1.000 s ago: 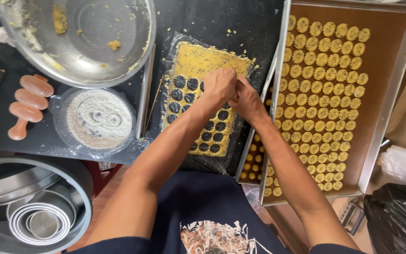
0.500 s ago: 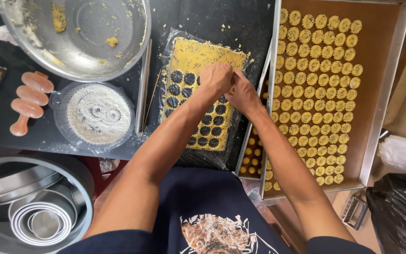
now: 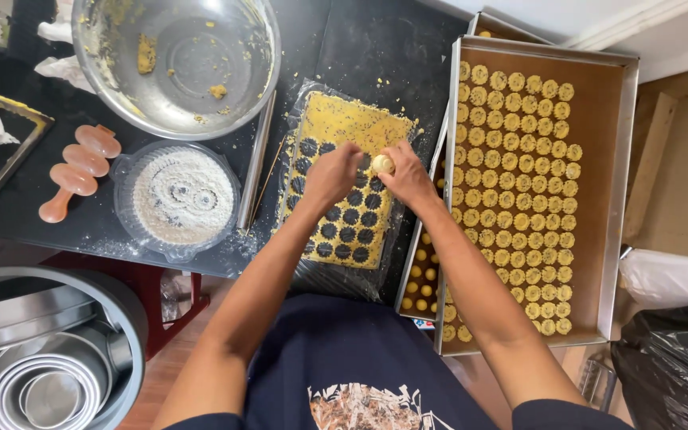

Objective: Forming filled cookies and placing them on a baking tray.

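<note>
A rolled yellow dough sheet [image 3: 336,119] with several round holes cut in it lies on clear plastic on the black table. My left hand [image 3: 330,177] and my right hand [image 3: 406,177] meet above the sheet's right part. Between their fingertips sits a small round pale dough piece [image 3: 382,164], touched by both hands. Whether a cutter is in my left hand cannot be seen. To the right stands a large brown baking tray [image 3: 599,119] filled with rows of small round cookies [image 3: 531,159].
A steel mixing bowl [image 3: 177,56] with dough scraps stands at the top left. Below it are a dish of flour [image 3: 181,199], an orange plastic tool [image 3: 77,169] and a metal rod [image 3: 255,163]. Nested round tins [image 3: 33,382] sit lower left, a black bag [image 3: 674,374] lower right.
Both hands stayed together over the dough sheet, and a round dough piece now shows between their fingertips. The camera view shifted slightly.
</note>
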